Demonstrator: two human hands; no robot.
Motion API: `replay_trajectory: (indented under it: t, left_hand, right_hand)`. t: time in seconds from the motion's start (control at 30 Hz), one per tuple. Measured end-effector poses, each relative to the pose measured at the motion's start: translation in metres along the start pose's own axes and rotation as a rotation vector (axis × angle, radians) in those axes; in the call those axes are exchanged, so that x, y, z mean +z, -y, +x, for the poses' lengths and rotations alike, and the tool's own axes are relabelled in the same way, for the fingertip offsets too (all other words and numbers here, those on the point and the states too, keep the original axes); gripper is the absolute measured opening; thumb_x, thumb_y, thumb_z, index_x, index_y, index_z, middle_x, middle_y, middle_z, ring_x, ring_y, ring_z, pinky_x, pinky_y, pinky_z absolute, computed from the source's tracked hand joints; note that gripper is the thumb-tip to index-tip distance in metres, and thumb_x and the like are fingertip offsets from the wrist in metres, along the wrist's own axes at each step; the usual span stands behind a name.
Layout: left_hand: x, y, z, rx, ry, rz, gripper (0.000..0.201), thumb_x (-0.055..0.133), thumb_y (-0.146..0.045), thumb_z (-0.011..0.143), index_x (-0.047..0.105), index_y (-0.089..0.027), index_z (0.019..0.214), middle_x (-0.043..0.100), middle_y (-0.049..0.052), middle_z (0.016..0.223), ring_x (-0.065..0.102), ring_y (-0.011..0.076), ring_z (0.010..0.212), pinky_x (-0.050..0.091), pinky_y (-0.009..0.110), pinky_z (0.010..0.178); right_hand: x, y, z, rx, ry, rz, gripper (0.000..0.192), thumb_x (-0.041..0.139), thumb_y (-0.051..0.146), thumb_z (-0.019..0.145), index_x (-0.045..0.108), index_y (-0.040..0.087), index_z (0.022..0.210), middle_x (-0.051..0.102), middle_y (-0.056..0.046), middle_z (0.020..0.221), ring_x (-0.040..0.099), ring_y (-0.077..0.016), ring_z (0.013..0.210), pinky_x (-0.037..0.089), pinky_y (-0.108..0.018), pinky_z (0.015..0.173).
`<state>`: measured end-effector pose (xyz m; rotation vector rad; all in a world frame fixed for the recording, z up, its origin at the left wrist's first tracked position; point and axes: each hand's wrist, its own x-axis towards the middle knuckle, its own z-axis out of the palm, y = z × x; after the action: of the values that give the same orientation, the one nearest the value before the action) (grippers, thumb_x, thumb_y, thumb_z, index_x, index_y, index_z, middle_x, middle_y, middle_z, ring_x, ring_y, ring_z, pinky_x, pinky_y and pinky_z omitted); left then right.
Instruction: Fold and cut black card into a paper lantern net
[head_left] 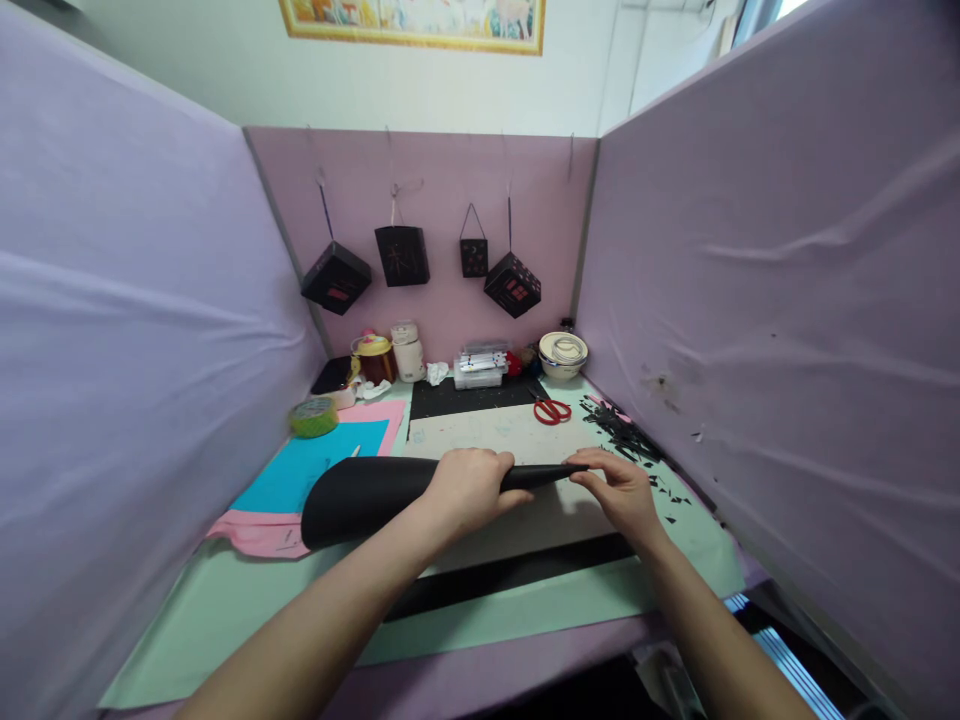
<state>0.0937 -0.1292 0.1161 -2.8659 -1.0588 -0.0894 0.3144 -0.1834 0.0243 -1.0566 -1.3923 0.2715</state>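
A sheet of black paper (367, 495), curled over on itself into a cone-like shape, lies across my two hands above the table. My left hand (469, 490) wraps over its middle, with the thumb pointing right along the near side. At the narrow right end, my right hand (619, 490) pinches the paper's tip between thumb and fingers. The wide, rounded end opens to the left, over the pink and blue sheets. Beneath the paper is a pale board (480, 432), and a black strip (517, 575) runs along the board's near edge.
Red-handled scissors (552, 411) lie behind my right hand. Black paper scraps (626, 432) are strewn along the right wall. Green tape (313, 417) sits at the left near a blue sheet (330, 455). A clear box (480, 368) and a lidded bowl (562, 354) stand at the back.
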Motion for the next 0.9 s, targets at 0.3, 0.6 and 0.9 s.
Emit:
replay_trajectory:
  t: [0.3, 0.6, 0.9]
  left_hand:
    - [-0.0002, 0.0001, -0.0002, 0.006, -0.012, 0.007, 0.044, 0.05, -0.061, 0.084, 0.063, -0.021, 0.091, 0.07, 0.008, 0.087, 0.067, 0.0294, 0.082, 0.049, 0.036, 0.066]
    - [-0.0002, 0.0018, -0.0013, -0.003, -0.016, 0.017, 0.044, 0.05, -0.061, 0.084, 0.063, -0.02, 0.091, 0.07, 0.009, 0.088, 0.067, 0.0298, 0.083, 0.05, 0.036, 0.066]
    - [0.0043, 0.0027, -0.002, 0.016, -0.032, 0.036, 0.043, 0.051, -0.061, 0.084, 0.063, -0.02, 0.091, 0.07, 0.008, 0.087, 0.067, 0.0287, 0.081, 0.049, 0.035, 0.065]
  right_hand:
    - [0.0017, 0.0025, 0.0011, -0.056, 0.039, 0.041, 0.005, 0.067, 0.025, 0.081, 0.069, 0.025, 0.076, 0.07, -0.003, 0.079, 0.064, -0.0205, 0.078, 0.051, -0.036, 0.074]
    - [-0.0013, 0.0038, 0.0008, -0.006, 0.088, 0.01, 0.014, 0.069, 0.026, 0.08, 0.068, 0.024, 0.093, 0.069, -0.004, 0.092, 0.063, -0.021, 0.091, 0.05, -0.037, 0.084]
    - [-0.0051, 0.0013, -0.0017, -0.058, 0.073, 0.037, 0.009, 0.067, 0.021, 0.082, 0.07, 0.024, 0.089, 0.07, -0.004, 0.094, 0.063, -0.0203, 0.095, 0.048, -0.037, 0.087]
